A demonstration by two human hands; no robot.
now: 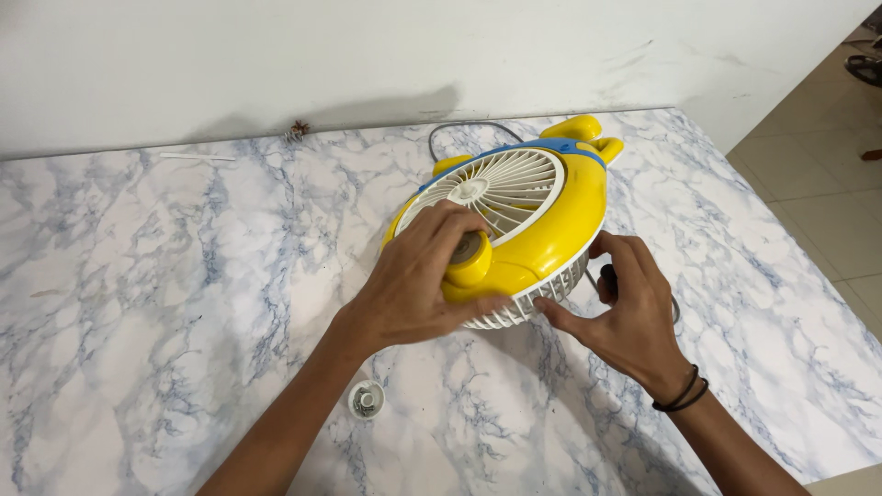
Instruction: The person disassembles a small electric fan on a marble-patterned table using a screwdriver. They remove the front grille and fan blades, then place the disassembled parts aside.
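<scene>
- Head view, nearest the camera: two bare forearms reaching up from the lower edge, a black band (682,393) round the right wrist.
- Just ahead of the left forearm, a small white cap (366,400) lying loose on the marble-patterned worktop (138,303), some metal bits inside; easily knocked off or scattered by a sliding elbow.
- Left hand (413,285) draped over the near edge of the yellow fan (533,220), fingers (450,220) curled narrow round a yellow knob (470,259) with a grey middle; likely to slip off if the knob turns stiffly, and fingertips close to the white grille (501,188), so a pinch looks possible.
- Right hand (629,308) against the fan's lower right side, thumb under the white rim, fingers bent round a small dark thing (607,280); cannot tell what it is or how firmly held.
- Fan tilted, back upward, resting on the worktop near the wall, propped partly by both hands; could tip or skid on the smooth top if either grip loosens.
- Grey cord (459,129) looping behind the fan toward the wall (367,55); could snag and drag the fan.
- Worktop's right edge not far from the right hand, tiled floor (818,202) below; a push that way risks a fall and cracked plastic.
</scene>
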